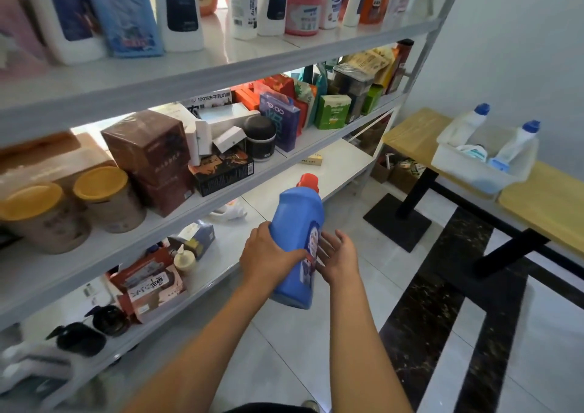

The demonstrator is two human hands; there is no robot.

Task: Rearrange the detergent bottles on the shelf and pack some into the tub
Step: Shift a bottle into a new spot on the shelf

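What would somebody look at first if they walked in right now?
Probably the big blue bottle with a red cap, held in mid-air in front of the shelves: the left hand grips its side while the right hand rests open against its label. Next, the white tub on the yellow table at right, with two blue-capped white bottles poking out.

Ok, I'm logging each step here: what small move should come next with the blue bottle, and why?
Probably close the right hand on the blue bottle and carry it right, toward the tub. The left hand grips it in mid-air off the shelf, the right hand lies open beside it, and the tub already holds two white bottles with room left.
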